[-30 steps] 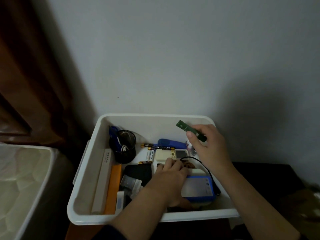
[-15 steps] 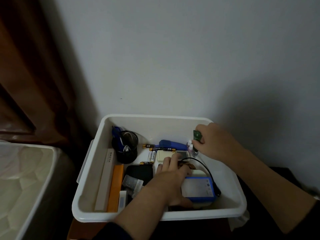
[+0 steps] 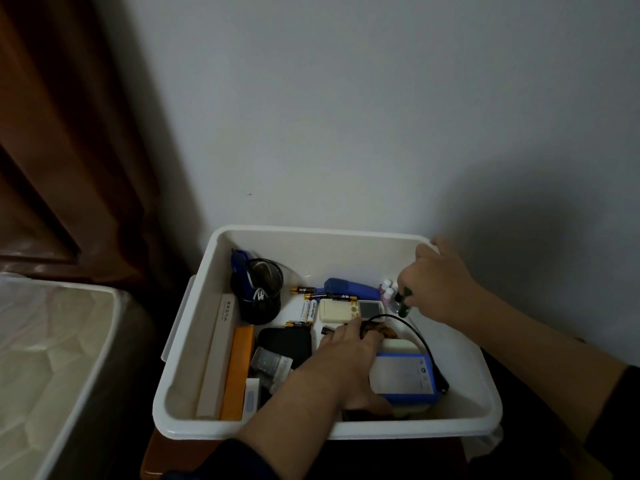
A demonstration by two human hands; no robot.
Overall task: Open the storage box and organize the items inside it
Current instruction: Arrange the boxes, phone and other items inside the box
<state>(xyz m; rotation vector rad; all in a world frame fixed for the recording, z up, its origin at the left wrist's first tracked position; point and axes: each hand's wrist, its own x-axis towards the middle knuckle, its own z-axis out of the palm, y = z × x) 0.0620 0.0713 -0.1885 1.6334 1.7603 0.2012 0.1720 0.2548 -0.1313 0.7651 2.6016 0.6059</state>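
the open white box (image 3: 479,375) stands against the wall. a blue-edged pack (image 3: 403,377) lies by its near wall, a black mesh cup (image 3: 258,296) at its far left. the left hand (image 3: 341,362) rests on the clutter, fingers extended. the right hand (image 3: 440,289), at the far right corner, pinches a green piece (image 3: 404,301). a white battery (image 3: 310,310) reads "heybright".

Dim, flat indoor light; broad soft shadow on the wall (image 3: 519,216) at right; wide-angle edge bending.
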